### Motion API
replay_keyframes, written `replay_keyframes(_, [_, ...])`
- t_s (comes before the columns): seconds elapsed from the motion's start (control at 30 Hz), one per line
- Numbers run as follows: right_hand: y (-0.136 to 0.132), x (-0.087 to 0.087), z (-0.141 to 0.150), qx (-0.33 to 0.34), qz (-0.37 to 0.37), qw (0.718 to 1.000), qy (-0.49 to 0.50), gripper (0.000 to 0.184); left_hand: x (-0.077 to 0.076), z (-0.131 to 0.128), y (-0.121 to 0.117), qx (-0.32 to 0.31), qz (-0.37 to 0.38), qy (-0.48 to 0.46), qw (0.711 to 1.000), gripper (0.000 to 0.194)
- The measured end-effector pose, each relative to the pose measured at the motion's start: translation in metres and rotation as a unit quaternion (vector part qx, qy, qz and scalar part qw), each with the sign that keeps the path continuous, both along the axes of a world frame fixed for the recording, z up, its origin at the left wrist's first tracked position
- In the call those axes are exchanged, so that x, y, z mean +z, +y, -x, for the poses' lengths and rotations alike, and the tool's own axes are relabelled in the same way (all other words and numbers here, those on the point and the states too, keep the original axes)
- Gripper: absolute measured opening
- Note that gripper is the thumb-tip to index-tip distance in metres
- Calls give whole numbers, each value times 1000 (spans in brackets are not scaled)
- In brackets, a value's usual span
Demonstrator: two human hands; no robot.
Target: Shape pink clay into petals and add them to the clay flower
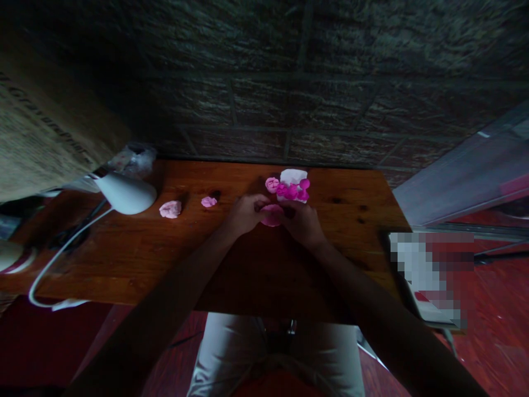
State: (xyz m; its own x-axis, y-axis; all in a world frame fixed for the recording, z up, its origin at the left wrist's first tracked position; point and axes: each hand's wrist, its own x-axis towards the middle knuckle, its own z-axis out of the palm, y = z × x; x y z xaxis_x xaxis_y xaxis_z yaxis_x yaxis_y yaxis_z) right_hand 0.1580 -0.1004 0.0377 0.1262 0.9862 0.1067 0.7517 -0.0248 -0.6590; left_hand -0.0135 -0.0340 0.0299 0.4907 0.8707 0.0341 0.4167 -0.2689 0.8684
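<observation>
A flat pink piece with a rounded edge (271,215) is held between my two hands above the wooden table. My left hand (248,213) pinches its left side, and my right hand (301,222) grips the right side, fingers closed. I cannot tell whether the piece is paper or cloth. Just beyond the hands lie bright magenta petal-like pieces (291,191), partly over a white sheet (293,176). Beside them sits a pink rose-like flower (271,184). Farther left are a small pink crumpled piece (209,202) and a paler pink one (170,209).
A lamp with a white base (130,194) and a large shade (49,110) stands at the left, its white cable (66,248) curving over the table's front edge. Behind the table (347,187) rises a brick-patterned wall (248,99). Clear plastic wrapping (134,160) lies near the lamp.
</observation>
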Motion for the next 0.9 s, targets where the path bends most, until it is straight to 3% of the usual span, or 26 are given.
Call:
replay_keyframes(0.33, [2,1,0,-5,15,1000,17,18,-2,7,5,-16,48,-68,996,24])
replay_keyframes(0.47, [-12,9,-3,0,-87,996,-20,25,-3,7,5,-7,22,-57,998,15])
replay_keyframes(0.53, [-26,15,-3,57,-128,988,-57,31,-3,6,5,-4,17,-53,998,10])
replay_keyframes(0.63, [-46,22,5,172,-38,971,-160,50,-3,5,4,6,28,-54,998,11])
replay_keyframes(0.77, [-53,23,19,179,61,936,-296,67,1,4,2,28,31,-39,998,15])
replay_keyframes(0.9, [-48,24,24,176,94,924,-325,72,5,2,-1,37,23,-18,999,17])
